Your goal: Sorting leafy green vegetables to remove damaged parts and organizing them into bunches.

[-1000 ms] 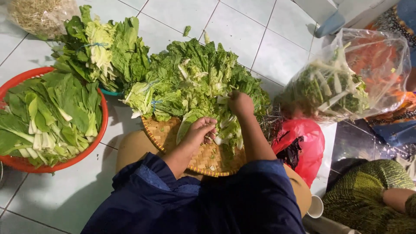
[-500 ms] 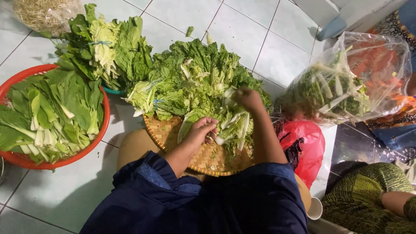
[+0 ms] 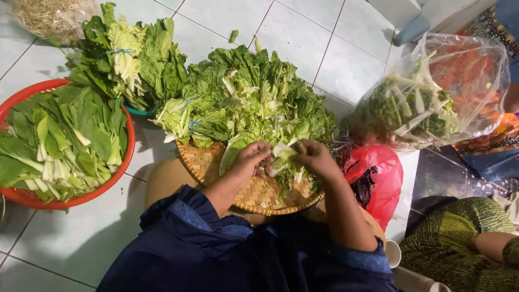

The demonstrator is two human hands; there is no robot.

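Gripping a pale green stalk w/ both hands, the person worked over a woven bamboo tray near frame centre. Left hand was curled, fingers bent around the stalk's left end, thumb tucked under; not wide open. Right hand was closed in a loose fist on the stalk's right end, knuckles up. The two hands sat just beside each other, stalk between them, above the tray's near half.

A heap of leafy greens lay on the tray at approx 12 o'clock from the hands. At 9 o'clock, a red basin held cut bok choy leaves. At 10–11 o'clock, a bundled bunch of greens. At 2 o'clock, a clear plastic bag w/ trimmed veg inside. At 3–4 o'clock, a red plastic bag, touching the tray's edge area. Floor was pale tile.
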